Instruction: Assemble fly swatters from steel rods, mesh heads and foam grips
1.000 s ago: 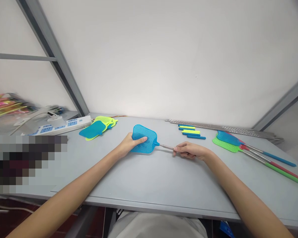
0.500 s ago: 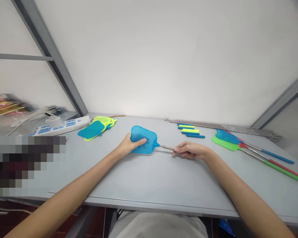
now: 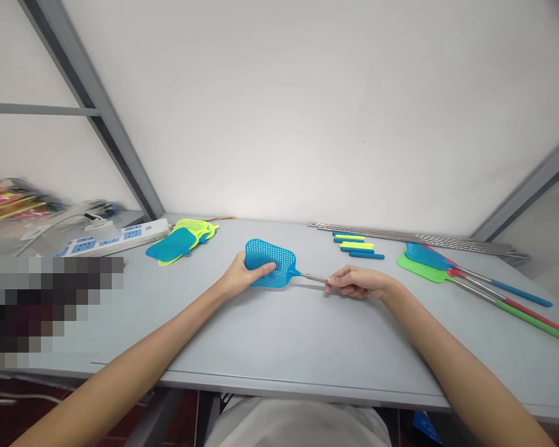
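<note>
Between my hands is a blue fly swatter head (image 3: 283, 259), perforated and slightly tilted, above the middle of the table. My left hand (image 3: 243, 274) grips its left side, thumb laid across the mesh. From the head's narrow neck runs a thin metal rod (image 3: 313, 277). The fingers of my right hand (image 3: 354, 282) pinch that rod near its right end, which they partly hide. Beyond the right hand lie several short blue and yellow handle sleeves (image 3: 358, 246). Left of my left hand is a pile of blue and yellow swatter heads (image 3: 174, 243).
Swatters with long blue, red and green handles (image 3: 531, 320) lie at the right. Several metal rods (image 3: 414, 238) rest along the wall. A white power strip (image 3: 135, 233) stands back left. The grey table (image 3: 279, 347) ends near my body. A pixelated patch hides the left side.
The blue swatter head has tilted slightly, so its mesh looks a little flatter. Both hands keep their hold in nearly the same place.
</note>
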`<act>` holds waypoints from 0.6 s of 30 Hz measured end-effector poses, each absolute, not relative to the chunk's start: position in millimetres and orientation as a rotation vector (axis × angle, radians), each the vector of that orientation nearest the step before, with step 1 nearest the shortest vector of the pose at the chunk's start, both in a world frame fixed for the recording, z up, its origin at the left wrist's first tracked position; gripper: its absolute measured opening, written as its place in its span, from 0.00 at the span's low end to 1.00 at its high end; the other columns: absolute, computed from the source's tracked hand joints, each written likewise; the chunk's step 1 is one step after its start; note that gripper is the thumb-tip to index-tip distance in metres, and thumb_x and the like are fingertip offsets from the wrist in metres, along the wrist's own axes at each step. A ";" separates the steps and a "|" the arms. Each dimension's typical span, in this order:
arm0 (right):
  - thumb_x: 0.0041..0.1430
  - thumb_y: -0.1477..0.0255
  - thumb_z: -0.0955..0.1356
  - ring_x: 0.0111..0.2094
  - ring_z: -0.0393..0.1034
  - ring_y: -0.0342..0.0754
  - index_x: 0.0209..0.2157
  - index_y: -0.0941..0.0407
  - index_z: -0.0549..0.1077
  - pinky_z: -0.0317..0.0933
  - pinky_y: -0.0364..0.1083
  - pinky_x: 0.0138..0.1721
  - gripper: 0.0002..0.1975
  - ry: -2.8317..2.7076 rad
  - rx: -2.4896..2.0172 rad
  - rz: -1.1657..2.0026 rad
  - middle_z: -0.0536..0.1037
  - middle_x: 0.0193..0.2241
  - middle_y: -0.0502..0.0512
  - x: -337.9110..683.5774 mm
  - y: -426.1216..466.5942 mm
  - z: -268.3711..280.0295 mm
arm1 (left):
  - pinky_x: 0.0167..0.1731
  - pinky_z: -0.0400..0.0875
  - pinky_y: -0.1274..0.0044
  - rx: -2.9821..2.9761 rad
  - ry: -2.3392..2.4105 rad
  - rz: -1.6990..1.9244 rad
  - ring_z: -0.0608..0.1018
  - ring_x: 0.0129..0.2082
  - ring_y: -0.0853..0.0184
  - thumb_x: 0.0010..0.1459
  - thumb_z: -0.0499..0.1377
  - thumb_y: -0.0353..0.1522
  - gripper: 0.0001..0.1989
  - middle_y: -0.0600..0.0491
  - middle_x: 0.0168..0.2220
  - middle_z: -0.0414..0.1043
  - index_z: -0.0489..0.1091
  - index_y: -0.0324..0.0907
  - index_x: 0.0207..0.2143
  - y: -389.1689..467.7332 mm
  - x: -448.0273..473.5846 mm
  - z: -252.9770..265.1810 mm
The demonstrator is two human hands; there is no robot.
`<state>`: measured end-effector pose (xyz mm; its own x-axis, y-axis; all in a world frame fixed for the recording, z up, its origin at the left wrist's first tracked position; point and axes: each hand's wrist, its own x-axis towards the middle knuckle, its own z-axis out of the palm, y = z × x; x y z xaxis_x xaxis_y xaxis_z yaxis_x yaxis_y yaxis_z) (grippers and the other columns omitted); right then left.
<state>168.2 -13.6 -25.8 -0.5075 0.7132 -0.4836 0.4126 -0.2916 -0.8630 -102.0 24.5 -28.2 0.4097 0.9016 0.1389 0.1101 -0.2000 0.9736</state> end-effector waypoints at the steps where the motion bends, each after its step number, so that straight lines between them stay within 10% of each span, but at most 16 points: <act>1: 0.45 0.58 0.63 0.13 0.36 0.33 0.32 0.60 0.69 0.29 0.39 0.13 0.20 -1.709 -1.414 1.880 0.47 0.13 0.42 168.2 -13.6 -25.6 | 0.34 0.68 0.72 1.615 0.911 0.940 0.74 0.32 0.62 0.39 0.61 0.37 0.16 0.50 0.32 0.73 0.69 0.38 0.32 24.4 -101.8 -28.2; 18: 0.42 0.55 0.63 0.13 0.37 0.33 0.32 0.60 0.70 0.30 0.39 0.13 0.22 -1.695 -1.458 1.783 0.49 0.13 0.43 160.3 -16.1 -23.2 | 0.34 0.69 0.71 1.575 1.028 0.939 0.74 0.31 0.61 0.38 0.60 0.40 0.18 0.50 0.31 0.73 0.69 0.38 0.31 27.3 -103.2 -19.2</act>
